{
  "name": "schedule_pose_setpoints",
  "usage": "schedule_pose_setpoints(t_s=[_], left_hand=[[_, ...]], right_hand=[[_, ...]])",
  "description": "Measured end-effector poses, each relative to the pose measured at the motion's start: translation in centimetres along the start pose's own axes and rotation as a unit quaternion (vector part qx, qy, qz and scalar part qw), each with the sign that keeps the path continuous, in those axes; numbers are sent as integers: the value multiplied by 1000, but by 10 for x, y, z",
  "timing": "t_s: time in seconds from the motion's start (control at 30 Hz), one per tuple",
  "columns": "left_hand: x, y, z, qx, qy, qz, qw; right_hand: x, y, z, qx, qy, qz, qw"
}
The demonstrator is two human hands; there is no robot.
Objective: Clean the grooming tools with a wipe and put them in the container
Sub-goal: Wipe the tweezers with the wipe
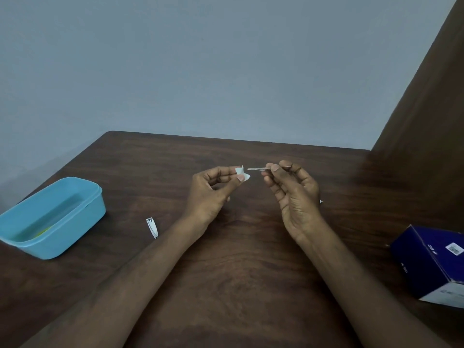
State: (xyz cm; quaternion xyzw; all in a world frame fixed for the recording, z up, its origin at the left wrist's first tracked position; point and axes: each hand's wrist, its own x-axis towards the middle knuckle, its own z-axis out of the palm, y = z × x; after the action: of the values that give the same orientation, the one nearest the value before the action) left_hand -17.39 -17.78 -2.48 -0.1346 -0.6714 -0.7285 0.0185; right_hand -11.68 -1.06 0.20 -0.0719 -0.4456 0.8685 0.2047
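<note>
Right hand (pixel 291 194) pinches slim tool (pixel 258 168) — tip just beside wipe (pixel 243 174).

A plain room, maybe in a home, is shown by a dark wooden table (pixel 226 247) set against a bare blue-grey wall (pixel 200 59).

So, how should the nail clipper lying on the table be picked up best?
Pinch the nail clipper across its long side edges near the middle, coming straight down from above. It lies flat on the table, thin and narrow, with free space all around. Both hands are busy now, so one must first be freed.
</note>
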Motion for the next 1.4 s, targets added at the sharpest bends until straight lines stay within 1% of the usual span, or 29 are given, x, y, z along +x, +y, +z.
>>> schedule_pose_setpoints(t_s=[0.1, 0.17, 0.27, 0.37, 0.47, 0.53, 0.67, 0.8, 0.83, 1.0, 1.03, 1.13, 1.17, 1.2, 1.3, 1.33, 1.4], left_hand=[[0, 2, 1, -21, 2, 5, 1000], [-1, 3, 1, -32, -5, 5, 999], [0, 4, 1, -55, 3, -2, 999], [1, 3, 0, -62, 16, -9, 998], [0, 3, 0, -37, -7, -12, 999], [-1, 3, 1, -26, -15, -6, 1000], [0, 3, 0, -44, 24, -2, 999], [-3, 3, 1, 13, -28, 18, 999], [-3, 3, 2, 15, -26, 21, 999], [0, 4, 0, -39, 37, 4, 999], [0, 3, 0, -37, 31, 7, 999], [-3, 2, 1, 15, -28, 23, 999], [-3, 2, 1, 28, -32, 27, 999], [-2, 1, 1, 29, -24, 29, 999], [2, 1, -1, -29, 37, 16, 999], [2, 1, -2, -37, 46, 10, 998], [1, 2, -2, -6, 17, 10, 1000]], right_hand=[[-3, 8, 2, -42, -27, -13, 999], [-3, 12, 1, -98, -32, -38, 994], [-2, 16, -4, -185, -26, -88, 979], [-2, 17, -6, -262, -12, -148, 954], [-4, 18, -6, -297, -26, -185, 937], [-3, 21, -7, -302, -30, -180, 936], [0, 21, -10, -334, -36, -173, 926], [-2, 22, -8, -327, -59, -179, 926], [-2, 22, -8, -323, -66, -181, 927], [-1, 23, -9, -327, -77, -172, 926], [0, 23, -10, -327, -80, -166, 927], [-1, 23, -10, -339, -98, -153, 923], [-1, 24, -10, -343, -101, -151, 922], [-1, 24, -9, -346, -102, -149, 920], [0, 24, -12, -361, -110, -142, 915], [0, 24, -12, -362, -114, -138, 915], [-1, 24, -11, -359, -120, -133, 916]])
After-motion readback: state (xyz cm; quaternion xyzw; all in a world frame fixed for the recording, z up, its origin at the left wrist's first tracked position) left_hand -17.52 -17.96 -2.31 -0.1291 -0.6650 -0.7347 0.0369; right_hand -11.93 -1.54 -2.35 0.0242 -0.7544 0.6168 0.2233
